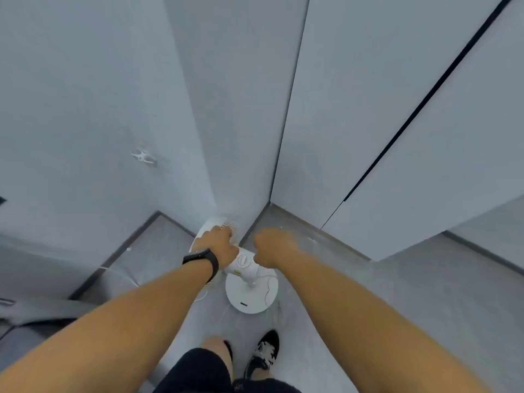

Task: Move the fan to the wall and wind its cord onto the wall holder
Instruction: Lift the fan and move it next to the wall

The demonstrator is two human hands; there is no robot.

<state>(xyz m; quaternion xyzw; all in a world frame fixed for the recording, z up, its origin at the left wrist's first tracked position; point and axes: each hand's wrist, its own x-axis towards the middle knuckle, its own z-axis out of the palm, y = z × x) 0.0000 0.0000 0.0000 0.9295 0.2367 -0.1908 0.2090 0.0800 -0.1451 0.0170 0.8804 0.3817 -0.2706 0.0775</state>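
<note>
- No writing on the fan (246, 268) is readable.
- Fan stands at the wall corner, base (251, 293) on the floor.
- Left hand (219, 245) grasps the fan head.
- Right hand (269, 245) is curled at the fan; its grip cannot be told.
- Holder (144, 157) sits on the left wall, apart from the fan.

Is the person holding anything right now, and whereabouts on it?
The left hand grips the white fan at its head. The right hand is curled beside it; whether it holds anything cannot be told.

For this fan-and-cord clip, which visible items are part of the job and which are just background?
Job items:
fan, gripped by the left hand
cord, loose over the fan's base
wall holder
right hand, by the fan's neck

Background:
black wristband
shoe
cabinet doors
</note>
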